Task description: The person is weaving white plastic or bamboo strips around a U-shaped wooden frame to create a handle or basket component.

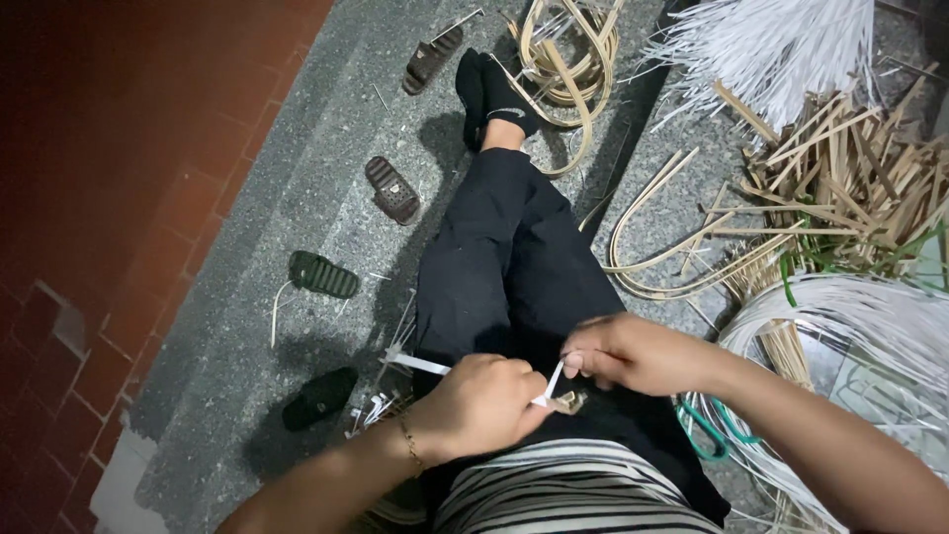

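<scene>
White plastic strip (427, 365) runs across the lap, and both hands meet on it above the black trousers (504, 267). The left hand (481, 403) is curled into a loose fist, knuckles up, closed over the strip, whose free end sticks out toward nine o'clock; a thin bracelet (408, 444) sits on that wrist. The right hand (633, 353) comes in from three o'clock with the forearm angled down from the lower right corner, its thumb and fingertips pinched on a short upright piece of the same strip. Just beside the two hands, touching the strip's lower end, is a small brownish woven piece (568, 401) (too small to tell more).

No true container shows. At four o'clock of the hands lies a big coil of white strips (870, 316), with green-handled scissors (707, 430) near its edge. At one o'clock sits a heap of split bamboo slats (850, 178), and at twelve o'clock a bundle of looped cane (573, 59) by the socked feet (494, 94). Four dark sandals (321, 274) lie scattered on the grey stone floor (297, 178) toward ten o'clock.
</scene>
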